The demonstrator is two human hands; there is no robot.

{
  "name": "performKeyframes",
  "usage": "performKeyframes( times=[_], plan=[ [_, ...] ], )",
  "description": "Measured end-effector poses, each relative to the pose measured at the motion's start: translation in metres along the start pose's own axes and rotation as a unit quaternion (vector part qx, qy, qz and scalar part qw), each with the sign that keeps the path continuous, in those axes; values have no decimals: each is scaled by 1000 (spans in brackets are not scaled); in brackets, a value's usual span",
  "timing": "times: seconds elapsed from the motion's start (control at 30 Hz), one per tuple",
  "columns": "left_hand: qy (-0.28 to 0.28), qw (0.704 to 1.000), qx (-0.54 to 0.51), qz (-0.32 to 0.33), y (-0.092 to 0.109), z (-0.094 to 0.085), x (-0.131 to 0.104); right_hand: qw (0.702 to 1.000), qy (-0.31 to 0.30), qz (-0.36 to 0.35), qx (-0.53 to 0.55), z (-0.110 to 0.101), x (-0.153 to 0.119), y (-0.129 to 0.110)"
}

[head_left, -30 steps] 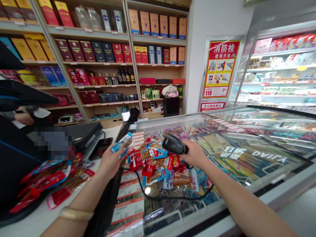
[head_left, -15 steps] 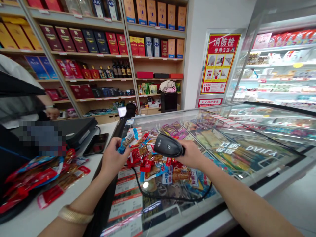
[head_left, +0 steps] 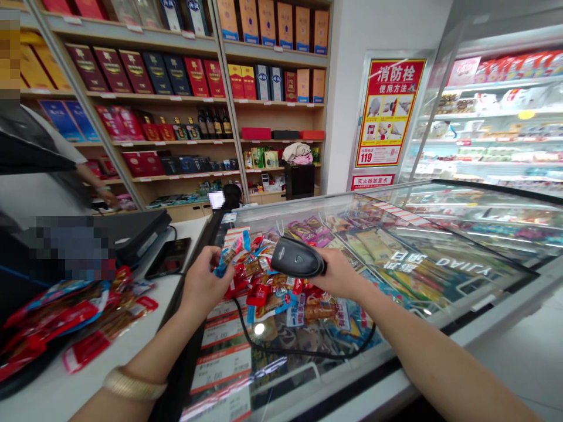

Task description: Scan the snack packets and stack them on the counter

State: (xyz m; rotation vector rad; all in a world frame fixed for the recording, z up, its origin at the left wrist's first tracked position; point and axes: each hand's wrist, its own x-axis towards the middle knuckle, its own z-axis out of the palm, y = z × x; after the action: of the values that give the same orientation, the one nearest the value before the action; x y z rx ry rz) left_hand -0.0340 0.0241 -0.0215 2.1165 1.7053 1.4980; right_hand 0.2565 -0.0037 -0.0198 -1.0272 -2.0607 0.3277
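Pinched in my left hand (head_left: pixel 206 272) is a small blue-edged snack packet (head_left: pixel 231 253), held up over the glass. My right hand (head_left: pixel 341 272) grips a black barcode scanner (head_left: pixel 295 258), its head pointing left toward the packet. The scanner's black cable (head_left: pixel 303 352) loops across the freezer glass below my hands. Under the scanner lies a heap of red and blue snack packets (head_left: pixel 264 293) on the glass lid. A larger packet (head_left: pixel 319 310) with white and blue print rests at the heap's near edge.
More snack packets (head_left: pixel 88 322) lie on the white counter (head_left: pixel 118 363) at left, near a black phone (head_left: pixel 168 258). The glass-topped freezer (head_left: pixel 440 234) stretches right. Boxed bottles fill the shelves (head_left: pixel 167 97) behind. Another person's arm (head_left: pixel 97 184) shows at far left.
My left hand has turned the packet slightly more upright. The scanner's head has tilted a little. At far left, the other person has shifted, their hand moving right.
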Motion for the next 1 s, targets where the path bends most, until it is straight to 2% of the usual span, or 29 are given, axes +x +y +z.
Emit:
performKeyframes(
  times=[0.27,0.33,0.4,0.47,0.53,0.6,0.67,0.73,0.83,0.9,1.0],
  plan=[
    [2,999,-29,-26,1,-1,1,1000,17,16,4,-1,1,-1],
    [3,996,-73,-52,2,0,1,999,33,22,5,-1,1,2],
    [-13,984,-140,-109,3,3,1,998,56,28,1,-2,1,6],
    [-63,955,-222,-184,4,6,0,996,77,36,-6,-3,2,10],
    [-121,908,-318,-243,5,9,-1,995,86,43,-12,-4,2,14],
    [-160,861,-399,-271,8,11,-2,994,92,50,-20,-5,2,16],
    [-175,841,-435,-269,10,11,-3,993,99,55,-28,-5,2,18],
    [-179,867,-404,-232,11,10,-3,993,101,55,-33,-5,1,18],
    [-151,937,-287,-126,12,5,-2,994,92,51,-41,-4,1,19],
    [-110,966,-223,-66,9,0,2,993,87,55,-52,-3,1,20],
    [-25,990,-139,-18,2,-15,12,992,83,65,-68,-2,1,21]
  ],
)
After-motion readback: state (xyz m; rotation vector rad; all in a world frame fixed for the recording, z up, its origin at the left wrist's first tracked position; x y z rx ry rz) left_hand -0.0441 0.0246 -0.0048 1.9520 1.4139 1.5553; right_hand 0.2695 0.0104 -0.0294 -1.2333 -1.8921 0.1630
